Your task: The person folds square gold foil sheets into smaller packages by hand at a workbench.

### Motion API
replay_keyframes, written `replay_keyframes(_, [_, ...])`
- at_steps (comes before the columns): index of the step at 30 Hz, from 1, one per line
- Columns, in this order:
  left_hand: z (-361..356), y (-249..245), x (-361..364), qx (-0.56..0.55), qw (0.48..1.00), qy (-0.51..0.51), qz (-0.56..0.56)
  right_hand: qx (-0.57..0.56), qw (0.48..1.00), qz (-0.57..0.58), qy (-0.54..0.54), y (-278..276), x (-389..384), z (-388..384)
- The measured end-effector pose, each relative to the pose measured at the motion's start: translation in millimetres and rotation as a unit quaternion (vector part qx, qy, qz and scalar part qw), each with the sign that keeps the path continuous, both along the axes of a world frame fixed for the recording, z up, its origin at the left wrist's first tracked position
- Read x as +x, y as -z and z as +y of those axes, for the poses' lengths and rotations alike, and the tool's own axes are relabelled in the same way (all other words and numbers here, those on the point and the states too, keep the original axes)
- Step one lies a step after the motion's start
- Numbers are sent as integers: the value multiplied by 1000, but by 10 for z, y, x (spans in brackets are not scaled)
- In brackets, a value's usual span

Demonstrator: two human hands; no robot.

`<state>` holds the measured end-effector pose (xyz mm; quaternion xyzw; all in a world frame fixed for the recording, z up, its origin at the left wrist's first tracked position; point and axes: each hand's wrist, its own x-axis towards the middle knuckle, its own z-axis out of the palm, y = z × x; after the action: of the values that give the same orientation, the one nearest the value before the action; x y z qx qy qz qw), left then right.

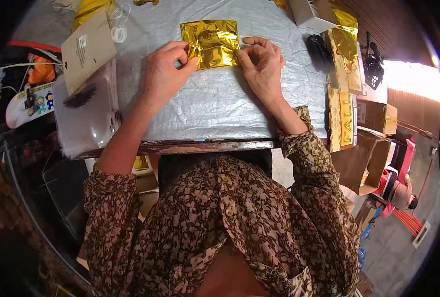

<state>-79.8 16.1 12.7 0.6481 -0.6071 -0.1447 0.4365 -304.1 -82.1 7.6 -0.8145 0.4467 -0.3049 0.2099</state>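
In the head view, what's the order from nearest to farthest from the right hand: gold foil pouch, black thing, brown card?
1. gold foil pouch: pinched by the right hand, at its left.
2. black thing: on the table, just right of that hand.
3. brown card: far left, beyond the left hand.

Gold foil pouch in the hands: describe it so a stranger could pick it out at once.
Start at the table under the crinkled silver sheet. At its far middle lies the gold foil pouch, flat, pinched at its near corners by the left hand and right hand. The other gold packets lie piled along the table's right edge, untouched.
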Motion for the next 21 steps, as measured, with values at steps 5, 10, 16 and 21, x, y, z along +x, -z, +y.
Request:
replay_keyframes(5, [-6,-2,-7,2,1000,-2,13,-39,999,1,-2,71,-3,0])
replay_keyframes(10, [-21,26,-8,-3,1000,-7,17,-51,998,-5,-33,40,-28,-28])
replay_keyframes(16, [-5,-20,-4,23,999,-10,46,-190,952,128,-205,-164,-26,196])
replay_keyframes(21, [3,-38,-9,27,998,-5,49,-139,944,186,-236,-126,-18,157])
